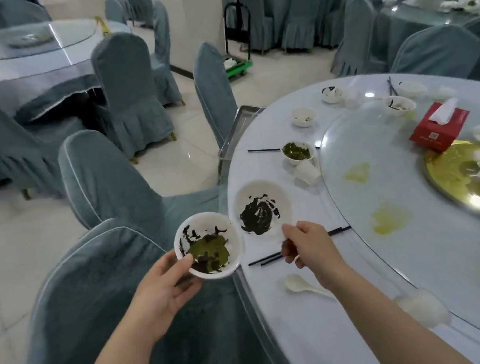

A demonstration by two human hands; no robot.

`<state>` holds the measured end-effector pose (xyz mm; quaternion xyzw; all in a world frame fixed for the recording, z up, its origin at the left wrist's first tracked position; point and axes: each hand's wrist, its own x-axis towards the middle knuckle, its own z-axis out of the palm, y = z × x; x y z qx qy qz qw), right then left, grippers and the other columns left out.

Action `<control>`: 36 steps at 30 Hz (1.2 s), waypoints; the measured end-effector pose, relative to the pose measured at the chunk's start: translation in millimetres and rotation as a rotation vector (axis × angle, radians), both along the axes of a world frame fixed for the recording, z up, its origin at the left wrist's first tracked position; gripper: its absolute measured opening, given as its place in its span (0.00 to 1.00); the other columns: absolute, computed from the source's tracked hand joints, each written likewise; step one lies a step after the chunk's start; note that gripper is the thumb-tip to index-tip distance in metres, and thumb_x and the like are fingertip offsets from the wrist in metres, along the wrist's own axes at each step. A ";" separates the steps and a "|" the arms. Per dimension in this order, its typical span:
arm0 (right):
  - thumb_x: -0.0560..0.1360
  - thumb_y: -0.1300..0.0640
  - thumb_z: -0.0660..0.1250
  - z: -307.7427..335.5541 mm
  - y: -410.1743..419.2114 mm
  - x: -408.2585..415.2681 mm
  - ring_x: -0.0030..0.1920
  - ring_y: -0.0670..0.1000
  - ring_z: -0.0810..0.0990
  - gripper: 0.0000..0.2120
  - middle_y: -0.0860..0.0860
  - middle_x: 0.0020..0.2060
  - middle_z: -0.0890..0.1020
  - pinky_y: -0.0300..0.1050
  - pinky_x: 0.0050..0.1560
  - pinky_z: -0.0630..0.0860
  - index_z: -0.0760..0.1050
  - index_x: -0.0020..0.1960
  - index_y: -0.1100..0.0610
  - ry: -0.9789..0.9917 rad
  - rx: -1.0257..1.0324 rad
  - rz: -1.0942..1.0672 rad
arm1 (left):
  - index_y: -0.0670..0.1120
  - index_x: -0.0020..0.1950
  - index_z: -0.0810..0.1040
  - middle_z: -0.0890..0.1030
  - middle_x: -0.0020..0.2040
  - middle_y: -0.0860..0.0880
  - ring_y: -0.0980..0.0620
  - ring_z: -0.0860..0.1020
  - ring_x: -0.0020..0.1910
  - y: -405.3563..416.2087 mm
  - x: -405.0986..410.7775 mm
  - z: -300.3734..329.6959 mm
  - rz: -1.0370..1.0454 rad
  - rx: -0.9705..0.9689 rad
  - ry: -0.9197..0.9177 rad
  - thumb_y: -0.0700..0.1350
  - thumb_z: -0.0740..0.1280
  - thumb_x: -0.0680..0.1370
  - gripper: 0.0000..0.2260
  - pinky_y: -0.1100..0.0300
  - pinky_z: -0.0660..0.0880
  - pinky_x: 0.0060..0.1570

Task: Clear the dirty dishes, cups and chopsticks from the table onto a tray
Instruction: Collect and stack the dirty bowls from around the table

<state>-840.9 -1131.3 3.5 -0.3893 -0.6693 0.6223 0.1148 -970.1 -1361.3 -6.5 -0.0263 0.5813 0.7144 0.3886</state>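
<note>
Our left hand [161, 288] holds a dirty white bowl [208, 245] off the worktop's rim, thumb on its near lip and fingers [186, 288] curled beneath. Our right hand [306, 246] reaches over the rim, fingers [288, 247] curled round the near edge of a white plate [262, 209] smeared dark; black chopsticks [300, 246] lie under that hand, though we cannot tell if it touches them. Just behind the right fingers lies a white spoon [301, 286]. Beyond them sit a bowl of green sauce [297, 152], a tipped paper cup [308, 171] and further bowls [303, 116]. A metal tray [236, 133] pokes out at the worktop's far-left rim. The round worktop [284, 330] is white, with a glass turntable [403, 189] stained yellow, carrying a red tissue box [438, 129] and a gold platter [454, 176]. Left of the fingers, covered chairs [103, 182] crowd the rim; pale tiled floor [185, 152] opens past them.
</note>
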 end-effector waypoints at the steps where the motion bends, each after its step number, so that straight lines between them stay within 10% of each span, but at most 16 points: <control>1: 0.75 0.57 0.62 7.9 -15.7 -7.2 0.25 0.48 0.76 0.11 0.51 0.26 0.80 0.40 0.23 0.66 0.71 0.34 0.57 0.007 0.003 0.033 | 0.48 0.63 0.76 0.84 0.52 0.45 0.47 0.84 0.49 -13.0 -0.4 4.2 0.001 0.008 0.014 0.46 0.73 0.67 0.24 0.59 0.81 0.39; 17: 0.75 0.62 0.62 30.9 -312.6 -109.4 0.41 0.52 0.81 0.08 0.55 0.52 0.78 0.43 0.33 0.79 0.71 0.53 0.54 0.016 -0.169 0.389 | 0.50 0.62 0.77 0.84 0.42 0.48 0.50 0.83 0.39 -284.7 -35.4 27.4 0.126 -0.008 0.158 0.48 0.67 0.76 0.14 0.59 0.80 0.41; 27: 0.76 0.66 0.62 36.7 -406.4 -227.6 0.41 0.54 0.82 0.06 0.59 0.43 0.82 0.47 0.44 0.83 0.78 0.47 0.61 -0.053 -0.239 0.572 | 0.50 0.53 0.82 0.85 0.44 0.46 0.43 0.84 0.49 -389.8 -118.0 24.4 0.262 -0.021 0.023 0.60 0.69 0.69 0.19 0.49 0.81 0.45; 36: 0.78 0.55 0.66 11.2 -431.2 -401.4 0.36 0.52 0.84 0.08 0.54 0.38 0.84 0.44 0.36 0.81 0.79 0.47 0.60 -0.040 -0.399 0.534 | 0.47 0.56 0.80 0.84 0.43 0.45 0.44 0.83 0.43 -424.1 -290.3 16.2 0.232 -0.017 0.024 0.49 0.74 0.68 0.17 0.51 0.81 0.46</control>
